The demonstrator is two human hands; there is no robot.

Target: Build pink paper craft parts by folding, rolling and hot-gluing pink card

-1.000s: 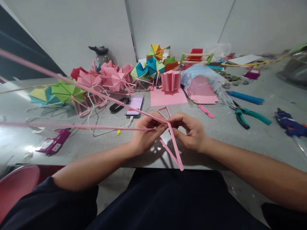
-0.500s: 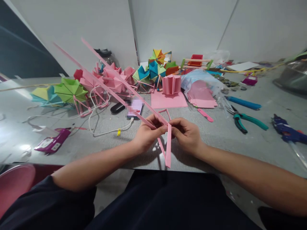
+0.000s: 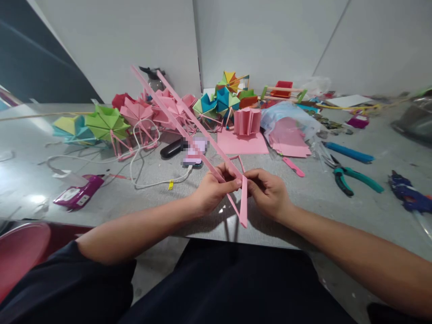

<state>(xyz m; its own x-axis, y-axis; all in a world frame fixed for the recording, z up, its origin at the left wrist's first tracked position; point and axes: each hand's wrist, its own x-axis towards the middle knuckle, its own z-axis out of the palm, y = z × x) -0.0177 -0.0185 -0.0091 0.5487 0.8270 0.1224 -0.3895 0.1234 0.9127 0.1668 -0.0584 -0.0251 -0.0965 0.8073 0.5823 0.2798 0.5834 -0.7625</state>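
A pink paper-strip frame (image 3: 244, 202) with two long strips slanting up to the left is between my hands, above the table near its front edge. My left hand (image 3: 214, 189) is closed round the strips, its thumb pressed on them near a fold. On the other side of that fold, my right hand (image 3: 268, 192) pinches the frame between thumb and curled fingers. Part of the frame's lower loop is hidden behind my fingers. Beyond my hands lie a pink paper sheet (image 3: 229, 145) and a pleated pink paper piece (image 3: 247, 121) standing on it.
Folded paper umbrellas (image 3: 107, 123) stand along the back left. A phone (image 3: 196, 152) with a white cable lies left of centre. To the right are a pink cutter (image 3: 293, 167), green-handled pliers (image 3: 362, 178), a blue cutter (image 3: 349, 152) and a glue gun (image 3: 408, 191).
The long strips have swung more upright, their far ends moving right. Both hands keep hold of the frame. The whole scene has shifted slightly right as the camera turned.
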